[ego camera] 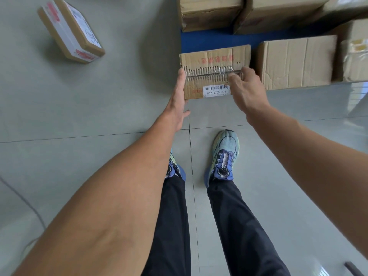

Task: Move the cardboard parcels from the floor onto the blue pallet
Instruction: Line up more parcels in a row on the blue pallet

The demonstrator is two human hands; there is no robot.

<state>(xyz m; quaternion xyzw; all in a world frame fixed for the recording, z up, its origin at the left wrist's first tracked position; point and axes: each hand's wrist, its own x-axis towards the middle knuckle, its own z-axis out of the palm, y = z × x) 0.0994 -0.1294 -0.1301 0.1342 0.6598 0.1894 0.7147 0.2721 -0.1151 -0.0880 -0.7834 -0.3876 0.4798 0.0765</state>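
The worn, taped parcel [215, 62] is between the hands: left hand [177, 96] presses its side flat, right hand [246, 90] grips its edge.

Soft, even daylight on a glossy floor; sharp in the middle, smeared and bent toward the edges.
The floor [99, 108] is brightly and evenly lit, with a window's white glare on the tiles at the right edge and a smaller gleam in the bottom right corner. Shadows are soft and pale: one spreads left of the blue pallet [209, 39], another lies beside the loose parcel [69, 30] at top left. That parcel and the boxes [354, 54] at top right are blurred, while the label [216, 91] on the held parcel [215, 58] reads crisply. The wide lens swells the forearms [119, 196] and bows the tile joints.
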